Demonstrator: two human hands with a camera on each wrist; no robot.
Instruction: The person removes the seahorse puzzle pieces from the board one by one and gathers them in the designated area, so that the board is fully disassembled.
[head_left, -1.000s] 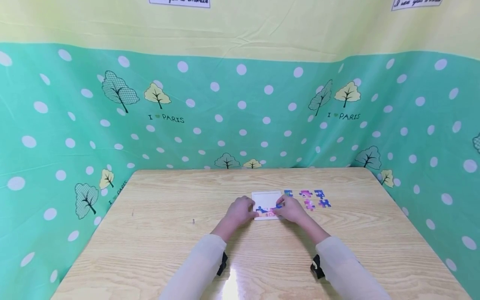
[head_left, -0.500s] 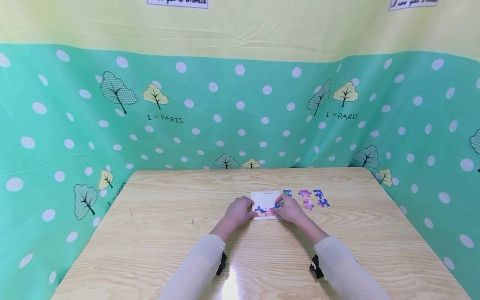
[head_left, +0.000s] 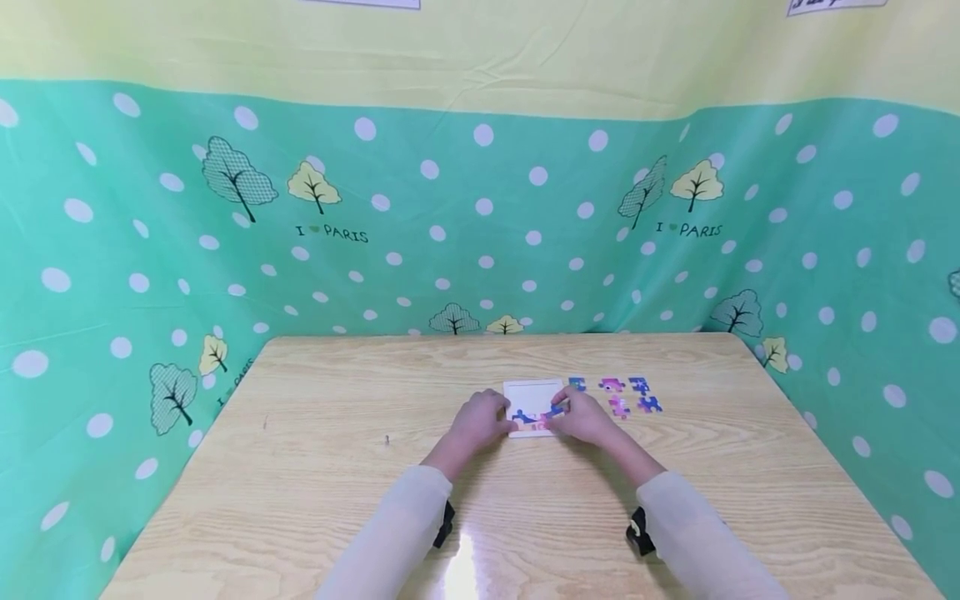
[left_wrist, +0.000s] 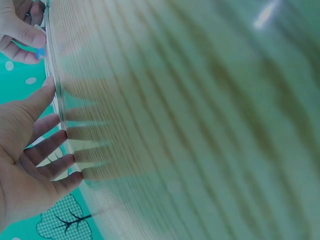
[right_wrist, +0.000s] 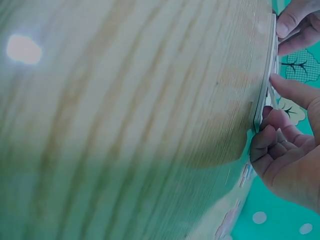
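A small white puzzle tray [head_left: 534, 396] lies on the table, with joined puzzle pieces [head_left: 523, 421] along its near side. My left hand [head_left: 481, 418] is at the tray's left edge. Its thumb touches the near left corner, and in the left wrist view the other fingers are spread with their tips down on the table. My right hand [head_left: 583, 416] pinches a blue and pink puzzle piece [head_left: 556, 411] between thumb and forefinger, over the tray's near right corner. Its remaining fingers are curled beside the tray in the right wrist view. The fingertips hide part of that piece.
Several loose puzzle pieces lie right of the tray, among them a green and blue one [head_left: 577, 383], a pink one [head_left: 611, 385] and a blue one [head_left: 649, 404]. A polka-dot cloth [head_left: 480, 225] hangs behind and beside the wooden table [head_left: 337, 500].
The head view has shifted slightly. Both hands keep their places at the tray, and the right fingers still pinch the puzzle piece at its near right corner.
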